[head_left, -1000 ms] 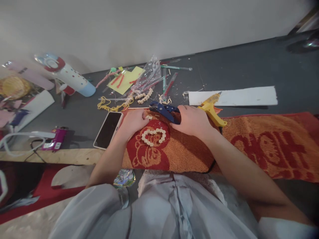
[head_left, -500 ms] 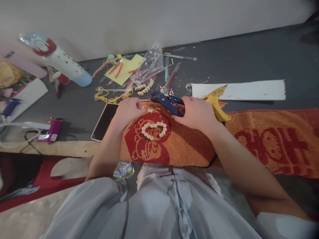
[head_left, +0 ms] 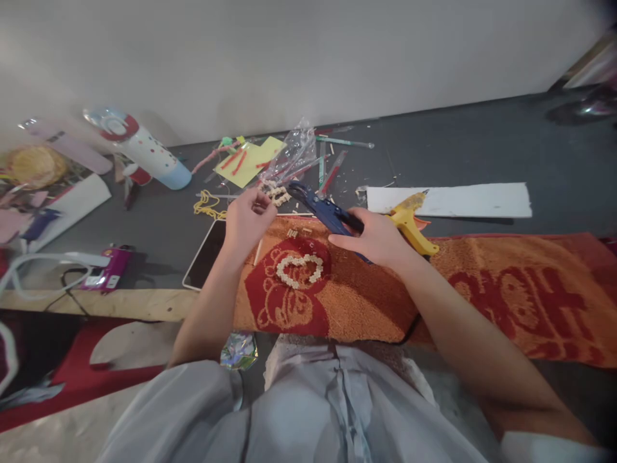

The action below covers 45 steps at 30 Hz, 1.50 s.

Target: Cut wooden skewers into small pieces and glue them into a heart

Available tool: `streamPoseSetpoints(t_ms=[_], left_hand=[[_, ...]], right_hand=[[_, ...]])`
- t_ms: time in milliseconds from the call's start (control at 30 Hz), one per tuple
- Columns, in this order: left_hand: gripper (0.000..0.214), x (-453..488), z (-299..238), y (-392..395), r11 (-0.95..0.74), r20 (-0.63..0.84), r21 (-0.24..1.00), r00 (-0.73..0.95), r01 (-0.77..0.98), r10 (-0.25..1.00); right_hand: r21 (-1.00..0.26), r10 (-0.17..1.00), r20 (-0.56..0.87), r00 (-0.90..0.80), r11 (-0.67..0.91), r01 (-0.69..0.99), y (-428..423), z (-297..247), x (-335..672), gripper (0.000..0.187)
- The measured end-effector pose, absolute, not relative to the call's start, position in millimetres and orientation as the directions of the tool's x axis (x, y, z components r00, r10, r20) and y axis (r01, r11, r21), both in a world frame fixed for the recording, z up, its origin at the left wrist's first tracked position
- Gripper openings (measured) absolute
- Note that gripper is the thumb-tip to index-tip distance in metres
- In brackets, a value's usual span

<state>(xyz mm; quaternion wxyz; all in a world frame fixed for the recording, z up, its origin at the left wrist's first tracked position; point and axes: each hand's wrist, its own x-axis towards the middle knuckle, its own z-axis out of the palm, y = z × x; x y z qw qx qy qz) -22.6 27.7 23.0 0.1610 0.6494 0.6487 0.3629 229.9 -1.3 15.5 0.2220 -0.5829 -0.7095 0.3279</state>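
My right hand (head_left: 373, 238) is wrapped round a pair of blue pliers (head_left: 325, 212), their head pointing up and left above the towel. My left hand (head_left: 248, 218) hovers over the towel's back left edge, thumb and fingers curled together; whatever they pinch is too small or hidden to name. Between and below the hands, a heart-shaped outline of small cream pieces (head_left: 278, 270) lies on the orange and red towel (head_left: 366, 302). Several short cream sticks (head_left: 292, 233) lie just behind it. Right beside my right hand rests a yellow glue gun (head_left: 409, 225).
A phone (head_left: 205, 257) lies left of the towel. Behind are yellow paper (head_left: 245, 161), clear plastic wrap (head_left: 296, 151), yellow string (head_left: 208, 204) and several clear tubes. A white strip (head_left: 477, 199) lies back right. A spotted bottle (head_left: 149, 151) and a purple box (head_left: 108, 270) are at left.
The pliers have been raised and turned, with more of their handles showing. My left hand has drawn back from the sticks, its fingers curled upward. The camera view has tilted up slightly.
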Motion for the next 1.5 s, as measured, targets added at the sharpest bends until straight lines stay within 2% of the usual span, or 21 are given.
streamPoseSetpoints(t_ms=[100,233,433,900,1100,1500], left_hand=[[0.006,-19,21,27,-0.198,0.353,0.773,-0.15,0.603,0.924],[0.005,-14,22,25,-0.278,0.399,0.857,-0.218,0.434,0.89],[0.005,-5,23,21,-0.32,0.386,0.914,-0.297,0.249,0.873],[0.003,-4,16,23,-0.295,0.339,0.936,-0.269,0.192,0.901],[0.005,-2,14,24,-0.294,0.328,0.942,-0.266,0.159,0.907],[0.007,-1,12,24,-0.284,0.319,0.942,-0.213,0.177,0.924]], right_hand=[[-0.865,0.962,-0.095,-0.257,0.048,0.5,-1,15,230,0.047],[-0.927,0.942,-0.105,-0.319,0.024,0.375,-2,12,228,0.046],[-0.904,0.939,-0.108,-0.326,0.044,0.425,-7,12,222,0.052],[-0.881,0.926,-0.056,-0.374,0.131,0.455,-15,14,216,0.056],[-0.855,0.926,-0.027,-0.378,0.175,0.489,-18,17,214,0.051],[-0.856,0.927,-0.081,-0.365,0.123,0.502,-16,18,216,0.047]])
